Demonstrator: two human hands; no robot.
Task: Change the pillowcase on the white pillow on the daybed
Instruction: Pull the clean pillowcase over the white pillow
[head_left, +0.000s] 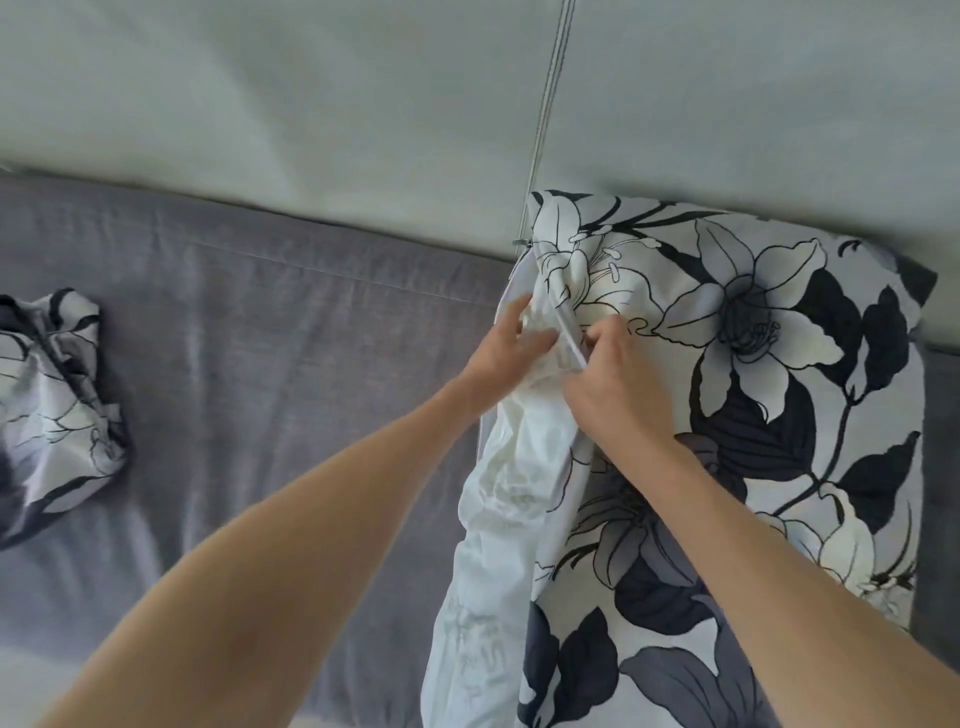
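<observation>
A floral black, grey and white pillowcase covers most of the white pillow, which lies on the right side of the grey daybed. The pillow's bare white edge sticks out along the case's open left side. My left hand presses on the white pillow at that opening. My right hand pinches the hem of the pillowcase right beside it. Both hands touch near the upper part of the opening.
A second crumpled floral pillowcase lies on the daybed at the far left. Pale green-grey back cushions run along the back, with a seam between them. The daybed's front edge is at the bottom.
</observation>
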